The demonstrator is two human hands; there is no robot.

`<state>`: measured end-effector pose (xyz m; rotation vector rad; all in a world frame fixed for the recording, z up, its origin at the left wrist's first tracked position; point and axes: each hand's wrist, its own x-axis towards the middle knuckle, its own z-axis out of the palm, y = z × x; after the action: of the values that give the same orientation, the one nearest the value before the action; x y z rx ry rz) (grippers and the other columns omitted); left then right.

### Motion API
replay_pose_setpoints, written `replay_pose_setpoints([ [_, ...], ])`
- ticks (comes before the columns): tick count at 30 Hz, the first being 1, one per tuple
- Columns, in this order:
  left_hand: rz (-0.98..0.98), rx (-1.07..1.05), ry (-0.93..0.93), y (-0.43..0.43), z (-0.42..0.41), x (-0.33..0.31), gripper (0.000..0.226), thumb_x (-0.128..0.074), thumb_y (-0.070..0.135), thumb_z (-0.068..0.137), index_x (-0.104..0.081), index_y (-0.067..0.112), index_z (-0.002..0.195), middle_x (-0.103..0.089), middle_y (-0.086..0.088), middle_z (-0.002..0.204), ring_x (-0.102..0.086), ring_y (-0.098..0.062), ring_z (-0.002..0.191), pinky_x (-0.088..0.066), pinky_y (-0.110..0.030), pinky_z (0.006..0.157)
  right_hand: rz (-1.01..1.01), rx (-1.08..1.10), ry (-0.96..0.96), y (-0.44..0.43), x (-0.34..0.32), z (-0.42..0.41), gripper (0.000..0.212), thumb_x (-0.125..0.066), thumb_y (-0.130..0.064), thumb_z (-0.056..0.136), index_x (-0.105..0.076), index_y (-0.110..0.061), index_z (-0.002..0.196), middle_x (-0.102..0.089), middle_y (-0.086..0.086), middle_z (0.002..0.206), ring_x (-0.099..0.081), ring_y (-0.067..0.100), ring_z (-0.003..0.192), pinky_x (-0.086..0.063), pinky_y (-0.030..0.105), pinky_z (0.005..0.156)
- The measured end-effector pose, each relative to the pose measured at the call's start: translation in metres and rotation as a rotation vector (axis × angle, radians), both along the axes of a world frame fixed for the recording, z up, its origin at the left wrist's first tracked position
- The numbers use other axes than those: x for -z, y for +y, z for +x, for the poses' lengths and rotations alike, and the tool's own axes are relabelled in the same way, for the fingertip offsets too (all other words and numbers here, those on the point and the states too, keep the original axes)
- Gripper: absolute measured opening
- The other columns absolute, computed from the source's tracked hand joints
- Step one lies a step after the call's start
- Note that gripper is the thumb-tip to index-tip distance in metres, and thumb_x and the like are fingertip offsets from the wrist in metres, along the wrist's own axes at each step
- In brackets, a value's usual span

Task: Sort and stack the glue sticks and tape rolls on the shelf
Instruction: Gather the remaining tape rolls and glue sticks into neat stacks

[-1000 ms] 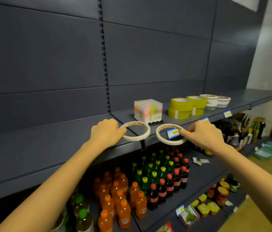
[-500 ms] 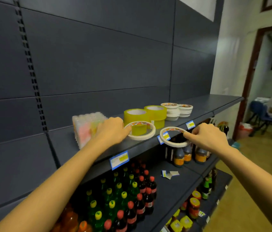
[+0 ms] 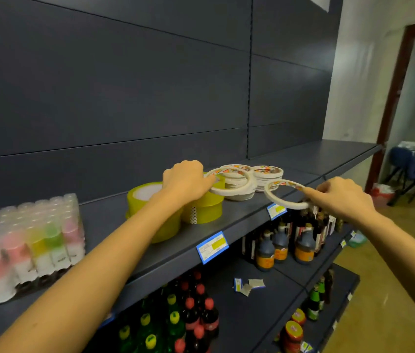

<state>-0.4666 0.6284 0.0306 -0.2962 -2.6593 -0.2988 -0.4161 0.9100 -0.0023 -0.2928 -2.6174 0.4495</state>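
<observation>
Carrying one thin white roll per hand, both flat, label side up. L hand [image 3: 188, 182] is pinching its thin tape roll [image 3: 226, 192] by the near rim, fingers curled round it, hovering it over the yellow tape rolls [image 3: 201, 212] and just in front of the left white stack [image 3: 242, 197]. Holding it flat so it can drop straight onto the same-type pile. R hand [image 3: 339, 197] is pinching the second thin roll [image 3: 281, 202] at its right rim, hanging it at the shelf [image 3: 249, 217] front edge, near the right white stack [image 3: 267, 178] and above a price tag [image 3: 276, 211]. Gripping rims only, leaving undersides free for seating. Yellow rolls look 2-high, sitting as their own group mid-shelf. Glue stick pack [image 3: 30, 245] is standing upright in its wrap at far left, well apart, so types are grouping separately. My read: mid-placement, neither thin roll on a stack yet. Risk imo: thin rings landing off-centre and making a stack lean.
</observation>
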Motion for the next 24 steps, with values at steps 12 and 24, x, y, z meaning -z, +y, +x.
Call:
replay_pose_setpoints([
  [12,-0.015,-0.216,0.040,0.077,-0.087,-0.005,0.040,-0.044,0.040,0.093,-0.046,0.018,0.060,-0.047,0.002,0.059,-0.047,-0.015,0.058,-0.037,-0.029,0.059,0.004,-0.162,0.052,0.073,-0.010,-0.121,0.043,-0.050,-0.059,0.085,-0.069,-0.022,0.072,-0.057,0.000,0.063,-0.056,0.026,0.070,-0.039,0.029,0.058],
  [24,-0.234,-0.573,0.012,0.113,-0.104,0.004,0.032,-0.043,0.037,0.095,-0.052,0.012,0.077,-0.064,-0.008,0.089,-0.053,-0.024,0.074,-0.034,-0.031,0.067,0.040,-0.426,-0.069,0.070,-0.020,-0.215,0.057,-0.050,-0.062,0.085,-0.073,-0.010,0.078,-0.055,0.003,0.060,-0.054,0.021,0.062,-0.039,0.026,0.057],
])
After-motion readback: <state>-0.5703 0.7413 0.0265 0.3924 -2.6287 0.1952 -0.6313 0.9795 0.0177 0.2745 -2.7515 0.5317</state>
